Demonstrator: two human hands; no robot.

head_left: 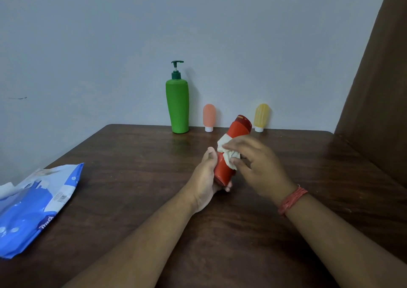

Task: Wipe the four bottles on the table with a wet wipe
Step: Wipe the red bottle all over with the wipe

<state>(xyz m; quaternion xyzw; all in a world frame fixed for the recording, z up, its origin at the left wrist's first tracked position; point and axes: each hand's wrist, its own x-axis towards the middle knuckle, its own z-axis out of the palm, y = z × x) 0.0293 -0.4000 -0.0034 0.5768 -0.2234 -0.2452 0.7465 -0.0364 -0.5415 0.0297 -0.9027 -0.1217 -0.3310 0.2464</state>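
Two bare hands work over the dark brown wooden table (pixel 136 199), and between them is the thing being cleaned: a red-orange plastic bottle with a darker red cap (pixel 233 149), lifted clear of the tabletop and tilted with its cap pointing away and to the right. The left hand (pixel 207 177) grasps the bottle's lower end, fingers curled round the base and thumb lying up its side. The right hand (pixel 253 162), with an orange thread band (pixel 291 199) at the wrist, pinches a crumpled white wet wipe (pixel 226 153) against the bottle's middle, fingers bent over the cloth.

To do this step well, I would judge that the left hand should turn the bottle slowly while the right draws the wipe along its length, so that every side is covered, the cap and the base included. The wipe looks bunched; spreading it flatter would reach more surface with each pass. A firm hold at the base matters, since wet plastic may slip.

Left of the red bottle, and nearer the person, lies a blue and white soft pack of wipes (pixel 37 208). Beyond the red bottle, against the pale wall (pixel 88 45), stand a tall green pump bottle (pixel 178 107), a small peach tube (pixel 209 117) and a small yellow tube (pixel 261 117), both resting on white caps.
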